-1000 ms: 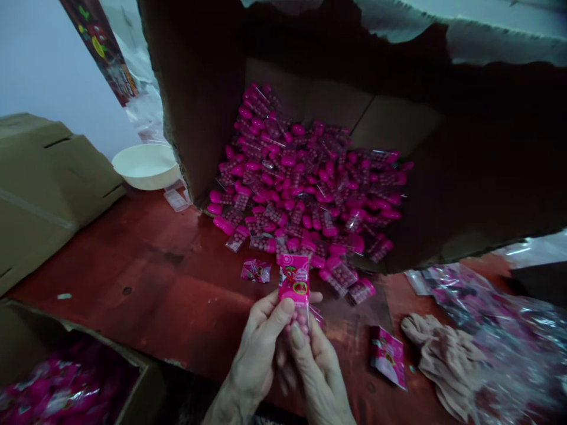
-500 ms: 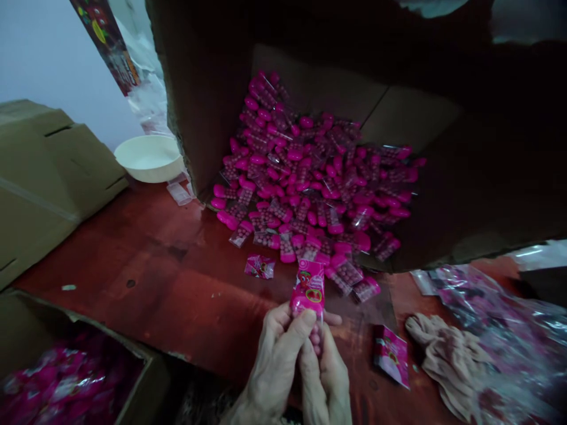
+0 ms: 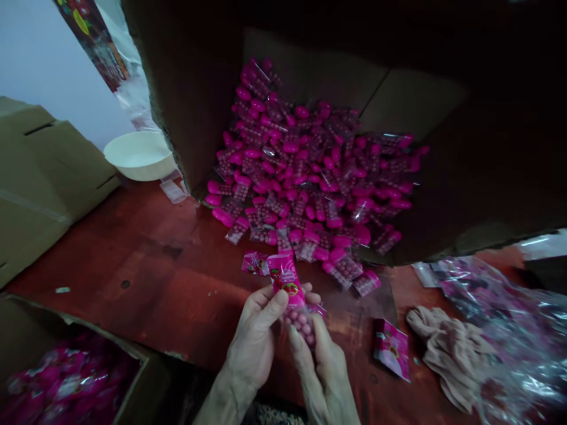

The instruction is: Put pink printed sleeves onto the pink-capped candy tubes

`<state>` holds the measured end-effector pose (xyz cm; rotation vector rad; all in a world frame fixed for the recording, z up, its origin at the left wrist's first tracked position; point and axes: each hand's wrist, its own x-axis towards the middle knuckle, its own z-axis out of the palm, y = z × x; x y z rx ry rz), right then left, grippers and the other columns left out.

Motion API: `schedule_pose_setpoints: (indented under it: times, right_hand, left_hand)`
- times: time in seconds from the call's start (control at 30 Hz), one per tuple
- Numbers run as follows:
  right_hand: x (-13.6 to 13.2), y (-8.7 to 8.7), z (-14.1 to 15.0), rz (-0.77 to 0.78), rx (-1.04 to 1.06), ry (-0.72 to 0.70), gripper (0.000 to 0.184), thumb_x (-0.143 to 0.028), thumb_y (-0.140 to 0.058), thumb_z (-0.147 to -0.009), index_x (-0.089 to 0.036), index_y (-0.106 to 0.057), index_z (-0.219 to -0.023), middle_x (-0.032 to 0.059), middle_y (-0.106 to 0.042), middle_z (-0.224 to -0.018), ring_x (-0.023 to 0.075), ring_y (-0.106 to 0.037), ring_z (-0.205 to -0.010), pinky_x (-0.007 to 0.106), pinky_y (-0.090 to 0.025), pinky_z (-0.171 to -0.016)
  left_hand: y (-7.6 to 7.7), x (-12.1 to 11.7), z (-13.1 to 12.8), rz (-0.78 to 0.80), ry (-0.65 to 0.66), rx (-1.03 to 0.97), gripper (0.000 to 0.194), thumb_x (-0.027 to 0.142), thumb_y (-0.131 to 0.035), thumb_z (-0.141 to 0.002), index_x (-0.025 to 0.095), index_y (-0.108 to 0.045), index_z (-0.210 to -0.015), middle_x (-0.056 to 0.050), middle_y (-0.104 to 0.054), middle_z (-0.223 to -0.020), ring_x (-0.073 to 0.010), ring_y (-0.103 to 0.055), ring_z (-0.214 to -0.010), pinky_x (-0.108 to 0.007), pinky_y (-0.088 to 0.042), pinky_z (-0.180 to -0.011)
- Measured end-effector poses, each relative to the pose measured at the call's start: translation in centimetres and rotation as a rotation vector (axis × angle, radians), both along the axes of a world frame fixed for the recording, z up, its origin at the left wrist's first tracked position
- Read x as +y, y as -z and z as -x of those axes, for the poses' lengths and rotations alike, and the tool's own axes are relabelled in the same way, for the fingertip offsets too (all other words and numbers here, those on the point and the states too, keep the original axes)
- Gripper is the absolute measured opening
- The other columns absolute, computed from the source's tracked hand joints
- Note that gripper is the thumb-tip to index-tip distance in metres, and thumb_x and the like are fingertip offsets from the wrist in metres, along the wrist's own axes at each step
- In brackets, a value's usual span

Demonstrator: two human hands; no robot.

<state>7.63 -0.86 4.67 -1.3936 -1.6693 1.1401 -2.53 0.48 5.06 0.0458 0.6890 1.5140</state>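
Both my hands hold a pink printed packet over the red table, and its transparent lower end shows pink candy balls. My left hand pinches the printed part between thumb and fingers. My right hand grips lower down, around the candy end. Just beyond them lies a heap of pink-capped candy tubes in transparent sachets. A small printed wrapper lies near my left thumb. A flat printed packet lies to the right of my right hand.
A large cardboard box lies open around the heap. Cardboard boxes stand at left and lower left, the latter holding pink packets. A white bowl, beige fabric and printed plastic film lie nearby.
The packet now tilts with its top to the left, where it stood nearly upright before. My hands have shifted slightly left, and more of the candy end shows.
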Motion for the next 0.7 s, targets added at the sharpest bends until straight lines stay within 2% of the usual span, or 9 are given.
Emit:
schedule_pose_setpoints:
  times: [0.1, 0.17, 0.3, 0.4, 0.53, 0.6, 0.7]
  right_hand:
    - [0.2, -0.1, 0.1, -0.019, -0.040, -0.063, 0.033, -0.041, -0.039, -0.091, -0.021, -0.062, -0.104, 0.0066, -0.070, -0.079, 0.0185, -0.065, -0.061, 0.024, -0.052, -0.054]
    - [0.0, 0.1, -0.3, -0.040, -0.078, -0.060, 0.033, -0.041, -0.040, -0.091, -0.020, -0.061, -0.105, 0.0060, -0.070, -0.074, 0.0168, -0.063, -0.054, 0.023, -0.051, -0.051]
    - [-0.5, 0.3, -1.2, -0.111, -0.135, -0.009, 0.036, -0.044, -0.046, -0.088, -0.020, -0.060, -0.110, 0.0061, -0.070, -0.073, 0.0163, -0.063, -0.054, 0.022, -0.051, -0.052]
    - [-0.3, -0.3, -1.1, -0.053, -0.025, -0.044, 0.033, -0.044, -0.043, -0.089, -0.022, -0.061, -0.107, 0.0033, -0.068, -0.069, 0.0140, -0.063, -0.052, 0.018, -0.050, -0.048]
    - [0.1, -0.7, -0.3, 0.014, 0.083, -0.015, 0.027, -0.041, -0.047, -0.087, -0.022, -0.064, -0.094, -0.0015, -0.061, -0.058, 0.0115, -0.058, -0.047, 0.017, -0.048, -0.047]
    - [0.1, -0.2, 0.0, 0.037, 0.126, 0.046, 0.023, -0.039, -0.049, -0.086, -0.021, -0.063, -0.088, -0.0028, -0.058, -0.055, 0.0100, -0.054, -0.044, 0.016, -0.046, -0.046]
    - [0.1, 0.6, 0.2, 0.073, 0.219, 0.102, 0.022, -0.039, -0.052, -0.084, -0.020, -0.063, -0.088, -0.0009, -0.061, -0.063, 0.0107, -0.057, -0.052, 0.017, -0.048, -0.053]
  left_hand:
    - [0.4, -0.1, 0.0, -0.017, 0.028, 0.010, 0.017, 0.025, -0.063, -0.077, 0.013, -0.070, -0.087, -0.011, -0.073, -0.083, -0.0232, -0.066, -0.083, -0.038, -0.045, -0.083]
    - [0.6, -0.2, 0.1, -0.064, 0.070, 0.058, 0.022, 0.027, -0.062, -0.078, 0.012, -0.070, -0.093, -0.012, -0.072, -0.086, -0.0245, -0.065, -0.086, -0.038, -0.045, -0.083]
    - [0.8, -0.1, 1.0, -0.197, 0.198, 0.221, 0.032, 0.031, -0.065, -0.074, 0.013, -0.069, -0.101, -0.014, -0.072, -0.092, -0.0279, -0.064, -0.091, -0.037, -0.045, -0.080]
    - [0.9, 0.2, 1.6, -0.239, 0.280, 0.285, 0.038, 0.034, -0.067, -0.071, 0.014, -0.068, -0.104, -0.015, -0.071, -0.095, -0.0292, -0.064, -0.086, -0.036, -0.046, -0.073]
    - [1.0, 0.3, 0.9, -0.231, 0.253, 0.274, 0.042, 0.036, -0.068, -0.071, 0.014, -0.068, -0.106, -0.015, -0.071, -0.094, -0.0264, -0.065, -0.078, -0.035, -0.048, -0.069]
    - [1.0, 0.2, 0.0, -0.167, 0.224, 0.226, 0.038, 0.035, -0.064, -0.075, 0.015, -0.067, -0.107, -0.014, -0.071, -0.095, -0.0236, -0.065, -0.076, -0.034, -0.049, -0.069]
    - [0.9, -0.3, -1.6, -0.025, 0.137, 0.161, 0.032, 0.032, -0.058, -0.081, 0.016, -0.066, -0.107, -0.013, -0.071, -0.096, -0.0200, -0.065, -0.075, -0.033, -0.049, -0.072]
